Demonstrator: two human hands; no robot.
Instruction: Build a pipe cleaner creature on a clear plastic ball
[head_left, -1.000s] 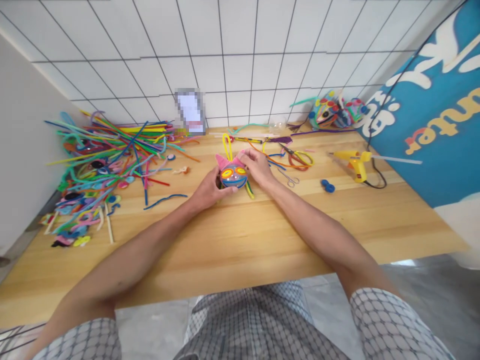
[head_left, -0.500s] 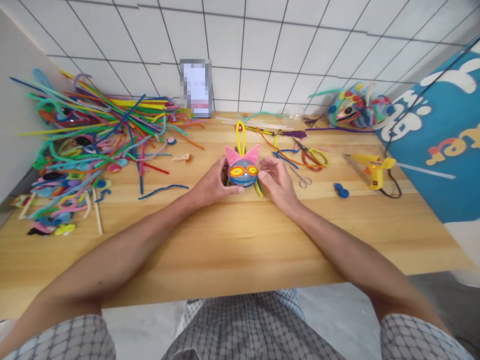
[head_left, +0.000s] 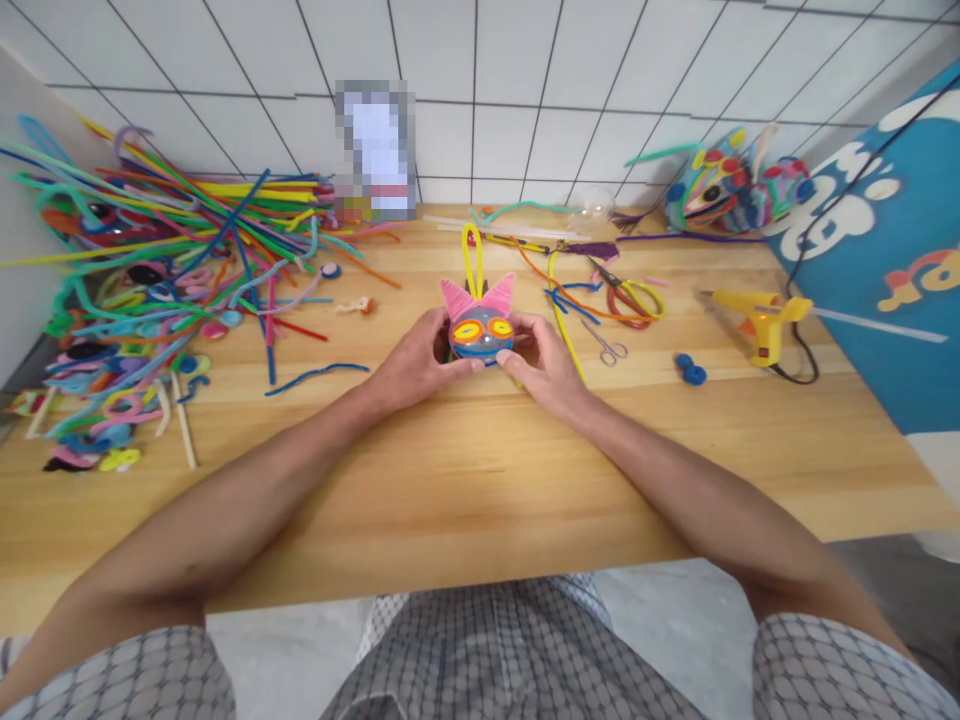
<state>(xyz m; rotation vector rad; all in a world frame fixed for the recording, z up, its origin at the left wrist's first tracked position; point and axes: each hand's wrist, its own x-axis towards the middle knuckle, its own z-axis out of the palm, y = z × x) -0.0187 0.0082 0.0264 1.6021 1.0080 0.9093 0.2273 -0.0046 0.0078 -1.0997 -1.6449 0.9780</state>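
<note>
A cat-head ornament (head_left: 482,336) is held between both my hands at the middle of the table. Its round body looks glossy and dark, with blue pipe cleaner round the lower part. Pink pointed ears, orange-and-yellow eyes and a tall yellow pipe-cleaner loop (head_left: 472,258) are on it. My left hand (head_left: 421,362) grips its left side, thumb along the lower front. On the other side my right hand (head_left: 541,362) closes around it, thumb at the lower right front. The fingers behind the ornament are partly hidden.
Heaped pipe cleaners (head_left: 217,215) and craft pieces fill the left side. To the right lie yellow-handled scissors (head_left: 634,300), small metal scissors (head_left: 609,349), blue coils (head_left: 690,369) and a yellow glue gun (head_left: 763,320) with a cord. A phone (head_left: 379,150) leans on the tiled wall.
My right hand has closed onto the ornament's right side, where before its fingers stood apart beside it. A yellow pipe cleaner now shows right of that hand. The camera view has shifted slightly.
</note>
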